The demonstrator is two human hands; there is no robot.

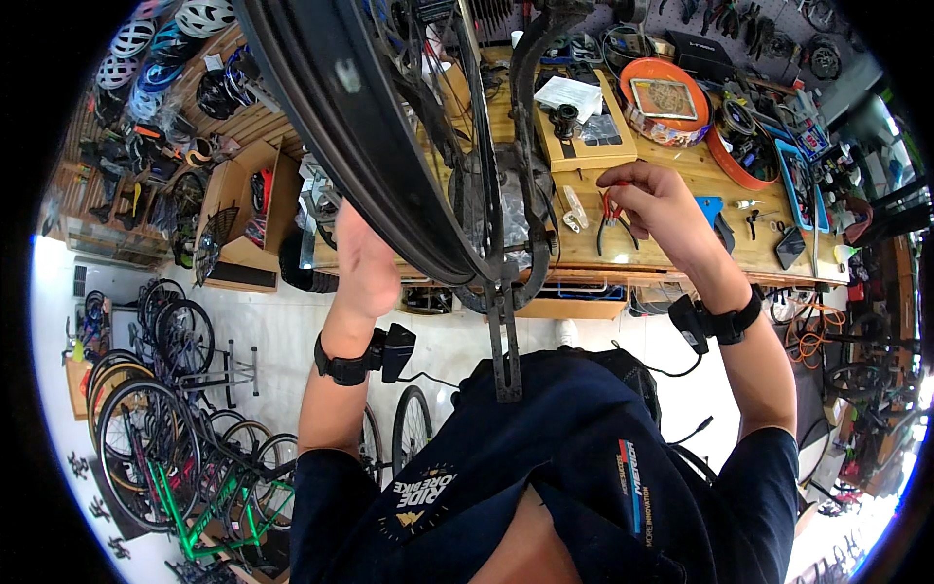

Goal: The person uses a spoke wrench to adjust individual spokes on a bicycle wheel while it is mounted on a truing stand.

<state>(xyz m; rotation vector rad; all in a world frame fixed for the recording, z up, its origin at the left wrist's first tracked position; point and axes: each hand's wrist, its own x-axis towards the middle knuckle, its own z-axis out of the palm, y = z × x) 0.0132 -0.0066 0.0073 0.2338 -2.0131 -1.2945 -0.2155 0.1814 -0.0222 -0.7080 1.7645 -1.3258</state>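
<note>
the right hand (654, 200) pinches a pair of red-handled pliers (613, 216) between thumb and curled fingers, its grip pressed together on the handles, at about two o'clock from the middle of the view. the pliers hang with their long axis near vertical, dark jaws pointing down toward six o'clock over the wooden workbench (681, 175).

the left hand (362, 261) sits at about ten o'clock, laid against the black tyre of the bicycle wheel (370, 146); the rim hides its fingers, so i cannot tell whether they wrap it or just press flat.

the wheel runs from eleven o'clock at the top edge down toward the centre, where its hub and the dark frame parts (506, 243) meet. from the pliers, that hub area lies toward nine o'clock, near but apart, with the frame's tube between them. the right hand is clearly the nearer of the two to the hub's near side; the left is on the far side of the tyre.

on the bench beyond, at one o'clock, stand an orange round tray (671, 128) and a flat cardboard box (584, 131) with small parts on it. both wrists carry black strapped devices. parked bicycles (165, 428) line the floor at eight o'clock.
</note>
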